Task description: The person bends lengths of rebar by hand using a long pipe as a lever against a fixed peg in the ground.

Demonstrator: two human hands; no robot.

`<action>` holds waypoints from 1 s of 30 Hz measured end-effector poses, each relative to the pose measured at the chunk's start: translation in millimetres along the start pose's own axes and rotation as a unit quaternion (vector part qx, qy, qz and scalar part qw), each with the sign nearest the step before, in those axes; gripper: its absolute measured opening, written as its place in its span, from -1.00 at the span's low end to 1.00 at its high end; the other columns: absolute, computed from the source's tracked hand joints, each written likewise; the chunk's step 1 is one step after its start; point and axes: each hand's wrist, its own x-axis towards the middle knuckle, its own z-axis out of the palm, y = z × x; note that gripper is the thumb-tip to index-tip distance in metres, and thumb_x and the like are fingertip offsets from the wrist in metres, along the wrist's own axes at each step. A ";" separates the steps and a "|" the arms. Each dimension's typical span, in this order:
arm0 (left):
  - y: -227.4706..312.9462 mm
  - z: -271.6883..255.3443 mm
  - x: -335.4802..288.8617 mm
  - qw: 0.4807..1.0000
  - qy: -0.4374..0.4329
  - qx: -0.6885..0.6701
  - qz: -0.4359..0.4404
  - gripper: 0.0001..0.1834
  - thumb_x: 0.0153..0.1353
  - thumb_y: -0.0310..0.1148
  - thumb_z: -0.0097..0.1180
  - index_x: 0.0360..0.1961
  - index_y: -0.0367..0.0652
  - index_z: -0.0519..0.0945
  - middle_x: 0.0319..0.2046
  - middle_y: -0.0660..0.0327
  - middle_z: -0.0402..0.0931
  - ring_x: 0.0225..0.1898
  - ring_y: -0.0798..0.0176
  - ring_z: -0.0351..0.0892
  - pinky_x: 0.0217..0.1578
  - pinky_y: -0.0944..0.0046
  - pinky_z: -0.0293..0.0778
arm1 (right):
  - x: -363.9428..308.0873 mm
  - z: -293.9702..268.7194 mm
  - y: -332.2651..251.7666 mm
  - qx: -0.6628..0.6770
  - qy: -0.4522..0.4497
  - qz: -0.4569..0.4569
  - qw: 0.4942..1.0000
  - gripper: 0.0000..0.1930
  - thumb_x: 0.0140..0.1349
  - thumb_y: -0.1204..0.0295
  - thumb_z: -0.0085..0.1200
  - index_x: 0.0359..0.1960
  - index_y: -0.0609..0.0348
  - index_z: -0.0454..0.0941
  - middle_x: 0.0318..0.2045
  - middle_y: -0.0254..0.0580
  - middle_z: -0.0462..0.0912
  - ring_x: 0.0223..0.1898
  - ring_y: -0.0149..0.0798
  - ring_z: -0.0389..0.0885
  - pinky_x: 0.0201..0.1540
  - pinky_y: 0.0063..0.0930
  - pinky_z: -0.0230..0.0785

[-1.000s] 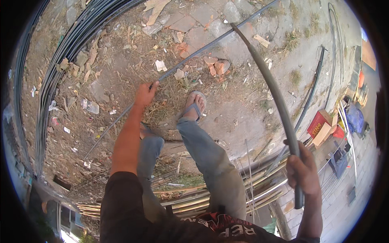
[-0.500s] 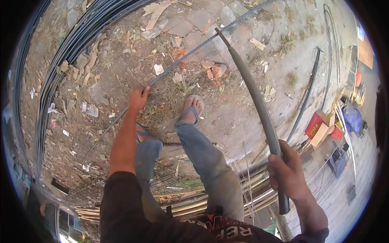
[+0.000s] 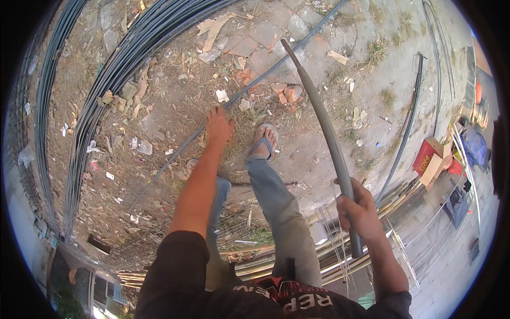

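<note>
A long steel rebar (image 3: 268,73) runs slantwise over the dirt, from the upper right down to the lower left. My left hand (image 3: 218,126) lies over its middle with the fingers stretched out and the thumb apart; whether the palm touches the bar is hidden. In my right hand (image 3: 360,212) is a long, dark grey metal pipe (image 3: 325,119), gripped near its wide lower end. The pipe curves in this view and narrows to a thin tip, which points away from me and ends close to the rebar's left side.
Bundled rebars (image 3: 114,74) arc along the left. Broken bricks (image 3: 287,93) lie beyond my sandalled foot (image 3: 263,141). Poles (image 3: 260,266) stretch behind my legs. At right are bent bars (image 3: 409,117), an open red carton (image 3: 429,159) and a blue plastic bag (image 3: 474,146).
My left hand has gone from a closed grip on the rebar to spread fingers, farther up and right along it. My right hand, still holding the pipe, has shifted slightly up and left.
</note>
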 end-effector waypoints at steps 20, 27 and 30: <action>-2.6 -15.9 55.2 0.995 0.006 -0.053 -0.088 -0.12 0.19 0.44 -0.21 -0.59 -0.28 0.62 -0.65 -0.09 0.51 -0.51 -0.17 0.54 -0.41 -0.05 0.40 | 2.9 -96.4 9.2 -0.292 0.113 -0.058 0.948 -0.67 0.26 0.24 0.18 -0.35 0.29 0.41 -0.60 -0.43 0.29 -0.48 -0.52 0.20 -0.44 -0.53 0.13; 6.6 -17.7 41.8 0.988 -0.025 -0.104 -0.111 -0.12 0.19 0.43 -0.19 -0.60 -0.30 0.63 -0.66 -0.12 0.49 -0.52 -0.19 0.54 -0.42 -0.06 0.40 | -13.8 -99.5 -34.8 -0.357 0.130 -0.093 0.921 -0.66 0.30 0.21 0.13 -0.26 0.30 0.43 -0.59 -0.47 0.28 -0.54 -0.58 0.17 -0.54 -0.58 0.06; 8.9 -14.1 31.5 0.988 -0.026 -0.107 -0.108 -0.13 0.20 0.42 -0.19 -0.60 -0.31 0.63 -0.65 -0.14 0.50 -0.53 -0.20 0.54 -0.43 -0.07 0.41 | -32.4 -85.0 -74.1 -0.344 0.149 -0.017 0.927 -0.63 0.33 0.17 0.09 -0.18 0.30 0.43 -0.58 -0.47 0.29 -0.56 -0.58 0.16 -0.56 -0.58 0.02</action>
